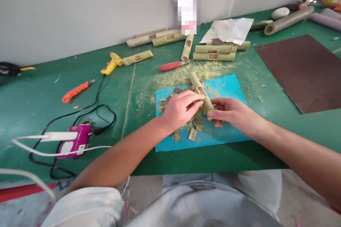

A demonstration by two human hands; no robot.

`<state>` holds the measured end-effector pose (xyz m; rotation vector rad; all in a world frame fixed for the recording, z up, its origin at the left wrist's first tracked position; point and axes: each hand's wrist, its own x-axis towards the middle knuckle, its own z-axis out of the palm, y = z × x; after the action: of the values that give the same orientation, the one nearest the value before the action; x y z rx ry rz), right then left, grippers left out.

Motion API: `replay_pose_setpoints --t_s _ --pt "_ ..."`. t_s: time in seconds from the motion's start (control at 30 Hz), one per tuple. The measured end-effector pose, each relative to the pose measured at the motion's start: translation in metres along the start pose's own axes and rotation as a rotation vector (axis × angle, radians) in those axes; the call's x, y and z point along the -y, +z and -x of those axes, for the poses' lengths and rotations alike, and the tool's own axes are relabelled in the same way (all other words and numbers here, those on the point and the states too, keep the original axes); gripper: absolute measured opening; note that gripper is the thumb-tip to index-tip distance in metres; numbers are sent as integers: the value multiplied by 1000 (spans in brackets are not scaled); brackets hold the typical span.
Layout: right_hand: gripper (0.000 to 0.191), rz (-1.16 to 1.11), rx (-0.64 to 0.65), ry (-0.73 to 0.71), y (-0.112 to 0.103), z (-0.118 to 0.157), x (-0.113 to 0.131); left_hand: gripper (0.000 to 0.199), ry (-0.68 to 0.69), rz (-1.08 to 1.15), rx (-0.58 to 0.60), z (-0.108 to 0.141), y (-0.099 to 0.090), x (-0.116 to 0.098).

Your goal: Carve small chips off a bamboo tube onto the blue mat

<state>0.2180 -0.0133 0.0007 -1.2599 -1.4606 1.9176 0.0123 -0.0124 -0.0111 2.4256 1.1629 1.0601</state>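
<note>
A pale green bamboo tube [195,81] with a cut opening in its side slants above a blue sheet [234,88]. My right hand [229,111] grips its lower end between thumb and fingers. At the opening, my left hand [183,108] pinches a small dark piece, too small to make out. Beneath the hands, bamboo chips [192,134] and shavings lie on the blue sheet. Behind it, a red-handled knife [172,66] rests on the green table [144,113].
More cut bamboo tubes [214,56] and white paper [229,30] lie at the back. At left are a yellow glue gun [112,64], an orange cutter [76,91] and a purple power strip [76,140] with cables. A brown sheet [301,71] lies right.
</note>
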Motion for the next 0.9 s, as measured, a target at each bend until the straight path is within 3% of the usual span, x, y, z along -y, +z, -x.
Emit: replay_pose_setpoints --t_s 0.17,0.33,0.67,0.9 --pt "34 23 7 4 -1 0 -2 13 48 2 -16 1 2 2" --pt "28 40 23 9 1 0 -2 15 117 48 53 1 4 2" --pt "31 37 33 45 1 1 -2 14 131 -11 -1 3 0 3" --pt "20 34 9 41 2 1 -1 14 120 -7 20 3 1 4"
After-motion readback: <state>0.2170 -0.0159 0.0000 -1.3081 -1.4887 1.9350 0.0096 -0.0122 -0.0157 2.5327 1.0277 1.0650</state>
